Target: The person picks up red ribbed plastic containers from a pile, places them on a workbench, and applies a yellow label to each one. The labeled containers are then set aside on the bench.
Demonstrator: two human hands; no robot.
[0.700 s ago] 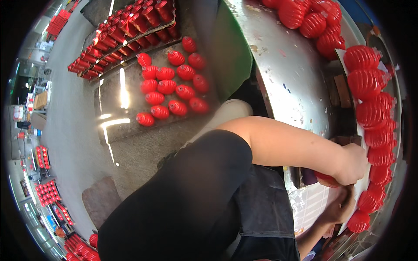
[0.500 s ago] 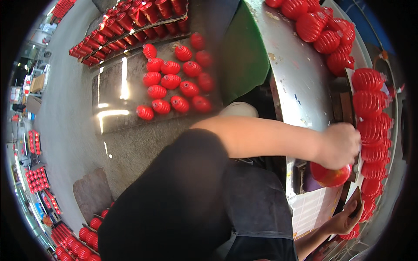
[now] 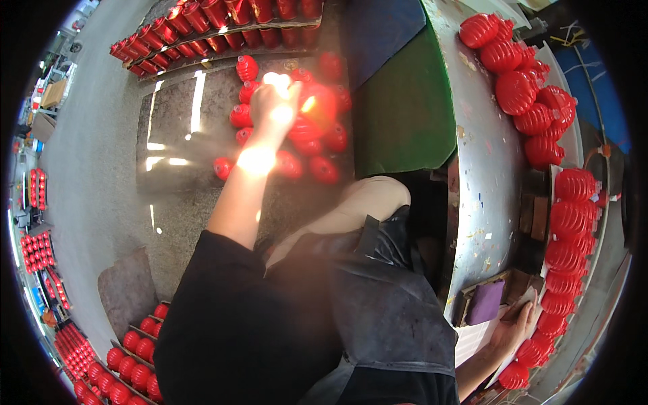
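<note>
My left hand [image 3: 273,111] is over the floor board, bright with sunlight and blurred, its fingers closed. Held at its right side is a red plastic lantern-shaped bottle [image 3: 317,115] with a yellowish mark. Similar red ribbed bottles [image 3: 324,169] lie around and below it in rows on the board. At the right, my right hand [image 3: 511,332] is by the table, fingers bent round a thin brown flat piece [image 3: 518,309], partly hidden. Beside it, a purple pad [image 3: 485,302] rests in a wooden holder [image 3: 462,312].
A metal-topped table [image 3: 482,169] runs along my right. Red ribbed bottles [image 3: 572,219] line its far side, with more piled above. Green sheeting [image 3: 405,115] hangs at its near edge. Racks of red cylinders [image 3: 223,13] stand ahead; trays of red bottles [image 3: 128,368] sit lower left.
My left hand has swung from the table to the floor board, carrying the red bottle away from beside the purple pad. My right hand has moved closer to the wooden holder.
</note>
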